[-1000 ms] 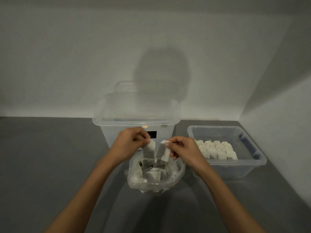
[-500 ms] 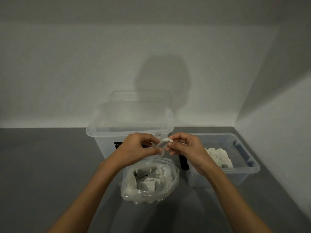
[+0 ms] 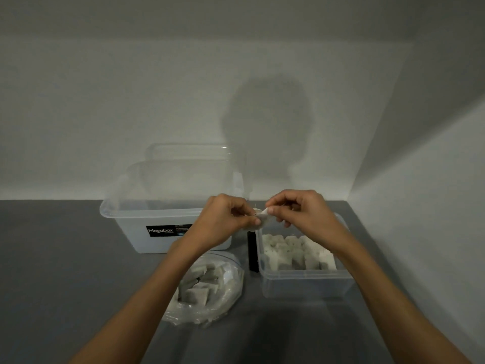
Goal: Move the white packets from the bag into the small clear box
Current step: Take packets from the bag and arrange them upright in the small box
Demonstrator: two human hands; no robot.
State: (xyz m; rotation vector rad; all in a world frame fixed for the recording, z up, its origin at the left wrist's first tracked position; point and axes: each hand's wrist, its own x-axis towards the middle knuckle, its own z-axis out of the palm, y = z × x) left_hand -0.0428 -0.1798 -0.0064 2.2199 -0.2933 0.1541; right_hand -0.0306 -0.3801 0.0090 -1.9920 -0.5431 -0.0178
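Both hands had risen from the crinkled clear plastic bag (image 3: 210, 292) toward the small clear plastic box (image 3: 304, 282). Left hand (image 3: 223, 219) and right hand (image 3: 301, 214) fingers pinched one white paper packet (image 3: 261, 219) above the grey bench (image 3: 52, 258); it should be parted cleanly, then lowered beside the seated rows.

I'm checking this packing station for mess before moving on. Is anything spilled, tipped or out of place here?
Nothing stands out. The white packets sit in the small clear box, more lie in the crumpled clear plastic bag, and both hands pinch one packet above. None lie loose on the grey table.
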